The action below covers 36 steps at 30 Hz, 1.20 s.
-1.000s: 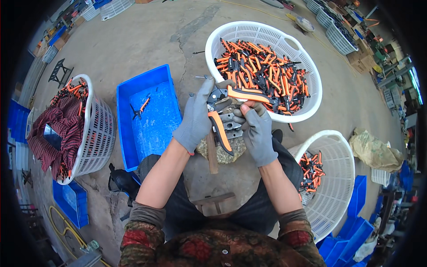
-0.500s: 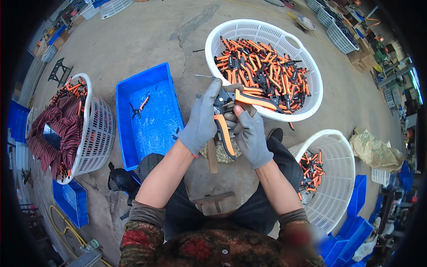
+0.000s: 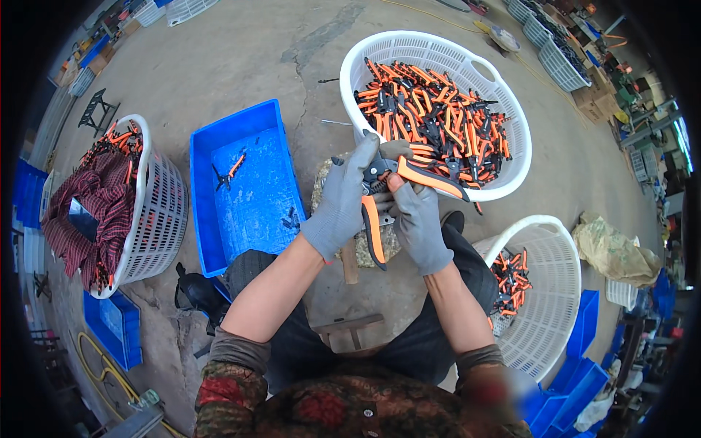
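The large white basket (image 3: 511, 157) of orange-handled pruning shears sits ahead on the concrete floor (image 3: 241, 51), the blue tray (image 3: 201, 190) to its left. Both gloved hands, left hand (image 3: 342, 201) and right hand (image 3: 418, 223), have fingers clenched around one open pair of pruning shears (image 3: 387, 186) above the lap. The spread handles could snap shut and pinch a finger.

Matt knit-cloth gloves (image 3: 343, 204), glossy orange plastic-handled shears (image 3: 394, 191), perforated white plastic basket (image 3: 511, 157).
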Available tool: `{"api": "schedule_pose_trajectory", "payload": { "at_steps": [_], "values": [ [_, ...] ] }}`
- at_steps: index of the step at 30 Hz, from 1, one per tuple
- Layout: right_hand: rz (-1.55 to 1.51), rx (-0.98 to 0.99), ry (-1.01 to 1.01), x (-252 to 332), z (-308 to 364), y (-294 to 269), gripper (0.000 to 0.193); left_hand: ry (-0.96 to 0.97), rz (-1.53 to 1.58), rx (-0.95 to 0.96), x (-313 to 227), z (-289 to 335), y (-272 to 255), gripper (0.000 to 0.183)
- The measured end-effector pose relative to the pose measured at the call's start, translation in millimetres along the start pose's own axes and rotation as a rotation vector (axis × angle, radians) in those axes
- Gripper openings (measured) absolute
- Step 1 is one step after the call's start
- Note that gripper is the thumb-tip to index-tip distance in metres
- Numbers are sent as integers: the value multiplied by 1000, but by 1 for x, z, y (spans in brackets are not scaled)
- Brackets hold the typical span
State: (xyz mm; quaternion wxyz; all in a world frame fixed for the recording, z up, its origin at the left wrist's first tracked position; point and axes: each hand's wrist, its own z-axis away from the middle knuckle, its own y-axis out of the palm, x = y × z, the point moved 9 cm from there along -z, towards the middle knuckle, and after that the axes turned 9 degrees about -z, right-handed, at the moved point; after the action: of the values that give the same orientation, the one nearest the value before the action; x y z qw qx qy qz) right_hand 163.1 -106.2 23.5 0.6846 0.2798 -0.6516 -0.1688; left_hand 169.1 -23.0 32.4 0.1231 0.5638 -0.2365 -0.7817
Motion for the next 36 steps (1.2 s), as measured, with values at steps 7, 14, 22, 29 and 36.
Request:
{"api": "schedule_pose_trajectory", "payload": {
  "at_steps": [7, 14, 22, 29, 36],
  "values": [
    [157, 31, 70, 7, -3, 1, 16, -46, -2, 50, -15, 9, -5, 47],
    [500, 125, 299, 33, -3, -16, 41, 308, -344, 172, -35, 7, -42, 40],
    [455, 196, 283, 24, 3, -8, 47, 248, -663, 143, -44, 14, -44, 44],
    [225, 47, 137, 33, -3, -16, 51, -160, -772, 249, -5, 35, -45, 50],
    [-265, 154, 274, -10, 12, 22, 58, -141, -558, 267, 39, 39, -14, 51]
  ]
}}
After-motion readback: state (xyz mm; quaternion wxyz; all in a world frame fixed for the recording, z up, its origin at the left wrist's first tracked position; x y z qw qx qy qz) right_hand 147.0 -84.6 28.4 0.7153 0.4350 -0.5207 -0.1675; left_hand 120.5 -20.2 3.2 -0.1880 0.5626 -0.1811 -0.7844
